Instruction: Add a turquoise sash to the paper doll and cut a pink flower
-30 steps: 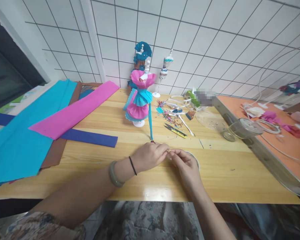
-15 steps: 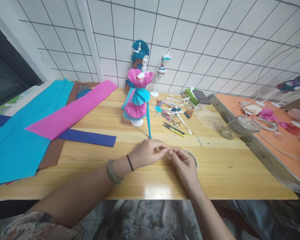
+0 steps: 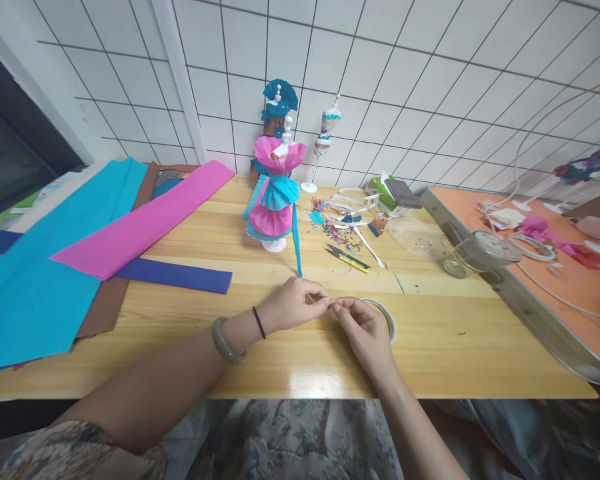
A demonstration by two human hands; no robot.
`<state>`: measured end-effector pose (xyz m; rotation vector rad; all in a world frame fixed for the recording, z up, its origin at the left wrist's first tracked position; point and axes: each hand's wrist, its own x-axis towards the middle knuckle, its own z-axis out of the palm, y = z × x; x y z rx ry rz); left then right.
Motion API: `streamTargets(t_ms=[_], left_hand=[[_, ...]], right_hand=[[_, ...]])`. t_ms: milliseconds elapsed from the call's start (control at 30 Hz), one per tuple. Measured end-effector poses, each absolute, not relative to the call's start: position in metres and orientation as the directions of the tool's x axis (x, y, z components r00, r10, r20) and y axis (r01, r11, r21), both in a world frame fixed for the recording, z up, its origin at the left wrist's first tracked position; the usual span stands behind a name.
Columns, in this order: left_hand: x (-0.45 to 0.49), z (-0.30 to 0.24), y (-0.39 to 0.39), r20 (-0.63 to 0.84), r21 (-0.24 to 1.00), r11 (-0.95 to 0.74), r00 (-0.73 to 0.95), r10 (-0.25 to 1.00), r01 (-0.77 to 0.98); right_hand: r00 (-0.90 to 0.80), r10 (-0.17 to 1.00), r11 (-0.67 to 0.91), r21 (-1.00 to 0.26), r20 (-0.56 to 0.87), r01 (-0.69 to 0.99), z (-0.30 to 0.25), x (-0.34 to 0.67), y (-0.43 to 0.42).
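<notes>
Looks forward and down from head height, close above the near edge of the wooden worktop [image 3: 455,363], facing its far edge and the white tiled wall [image 3: 405,87].

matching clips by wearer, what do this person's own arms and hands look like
Left arm: thin black band, thicker grey-green bangle, floral sleeve further up. Right arm: no sleeve or jewellery in view. Left hand and right hand: no gloves.

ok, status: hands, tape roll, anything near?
Left hand and right hand: pinched, tips close together; anything held too small to tell. Tape roll: partly hidden by right hand. Pink-and-blue dress, snips: beyond hands.
</notes>
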<state>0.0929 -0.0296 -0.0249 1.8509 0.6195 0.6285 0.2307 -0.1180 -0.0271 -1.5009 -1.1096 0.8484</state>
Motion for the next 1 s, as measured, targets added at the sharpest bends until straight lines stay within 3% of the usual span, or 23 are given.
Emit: streamTargets(t_ms=[200, 600, 1000], left_hand=[[0.0923, -0.024, -0.0277, 0.108, 0.946, -0.296, 0.736, 0.669, 0.13], [0.0895, -0.0255, -0.0244, 0.176, 0.867, -0.465, 0.764, 0.621, 0.179], [0.0931, -0.0255, -0.0202, -0.046, 0.991, -0.056, 0.716, 0.697, 0.118]], right_hand=[[0.32, 0.947, -0.04, -0.974, 0.035, 0.223, -0.0285, 0.2317, -0.1187], [0.319, 0.947, -0.052, -0.964, 0.035, 0.261, -0.0269, 0.2304, -0.1191], [0.317, 0.947, -0.031, -0.964, 0.057, 0.265, -0.0231, 0.2321, -0.1204]])
